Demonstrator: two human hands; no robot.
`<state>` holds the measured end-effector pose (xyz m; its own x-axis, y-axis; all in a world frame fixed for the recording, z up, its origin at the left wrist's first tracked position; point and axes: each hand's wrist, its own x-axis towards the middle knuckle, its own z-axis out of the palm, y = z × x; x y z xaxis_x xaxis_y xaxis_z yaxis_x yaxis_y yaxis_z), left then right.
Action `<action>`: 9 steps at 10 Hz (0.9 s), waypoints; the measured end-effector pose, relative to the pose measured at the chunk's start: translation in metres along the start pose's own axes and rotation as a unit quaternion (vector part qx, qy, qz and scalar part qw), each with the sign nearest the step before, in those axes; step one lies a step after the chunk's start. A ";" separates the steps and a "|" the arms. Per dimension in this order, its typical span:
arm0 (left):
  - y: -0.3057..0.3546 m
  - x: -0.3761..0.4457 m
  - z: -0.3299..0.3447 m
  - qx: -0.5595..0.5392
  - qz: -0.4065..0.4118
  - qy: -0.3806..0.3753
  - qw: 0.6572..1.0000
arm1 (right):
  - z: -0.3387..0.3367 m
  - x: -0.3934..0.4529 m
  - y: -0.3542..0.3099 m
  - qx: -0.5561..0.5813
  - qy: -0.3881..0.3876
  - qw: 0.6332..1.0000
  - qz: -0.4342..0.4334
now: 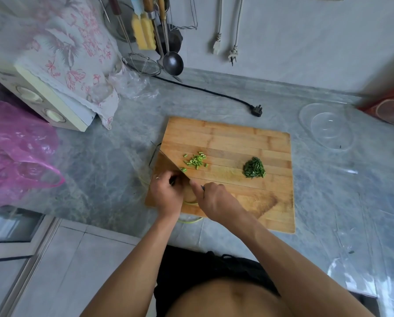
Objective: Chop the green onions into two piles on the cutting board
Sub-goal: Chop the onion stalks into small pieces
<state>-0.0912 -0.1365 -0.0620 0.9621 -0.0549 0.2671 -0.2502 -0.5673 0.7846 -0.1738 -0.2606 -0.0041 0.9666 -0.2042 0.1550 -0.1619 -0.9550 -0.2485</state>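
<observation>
Fingers of both hands grip the cleaver (168, 162) at the cutting board's (248, 138) left edge.

Bare, sleeveless arms, a ring (157, 177) on the left hand (166, 193), and dark shorts (214, 266) at the waist.

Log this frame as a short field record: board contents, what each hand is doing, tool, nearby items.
surface: rectangular wooden cutting board on grey marbled counter
left pile: loose light green onion pieces
right pile: tight heap of dark green onion pieces
tool: broad steel cleaver, blade beside the light pile
right hand: grip on cleaver handle
left hand: fingers curled by the blade; held item unclear
nearby: clear glass bowl, pink plastic bag
</observation>
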 end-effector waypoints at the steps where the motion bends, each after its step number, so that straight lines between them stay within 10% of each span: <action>1: 0.002 0.001 -0.001 -0.002 0.014 0.009 1.000 | -0.012 -0.003 -0.006 0.091 -0.177 0.972 0.127; 3: 0.001 -0.001 -0.003 0.022 0.011 -0.006 1.000 | -0.014 0.018 -0.001 0.242 -0.287 0.919 0.119; 4: 0.002 0.000 -0.006 0.045 0.010 -0.020 0.999 | -0.009 0.023 -0.007 0.206 -0.129 0.963 0.115; 9: -0.001 -0.005 -0.006 0.075 0.030 -0.022 0.996 | -0.034 0.011 0.007 0.214 -0.275 0.922 0.166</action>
<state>-0.0961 -0.1312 -0.0606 0.9508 -0.1270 0.2826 -0.2911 -0.6781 0.6749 -0.1710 -0.2773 0.0287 0.8517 -0.2171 -0.4769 -0.4873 -0.6627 -0.5687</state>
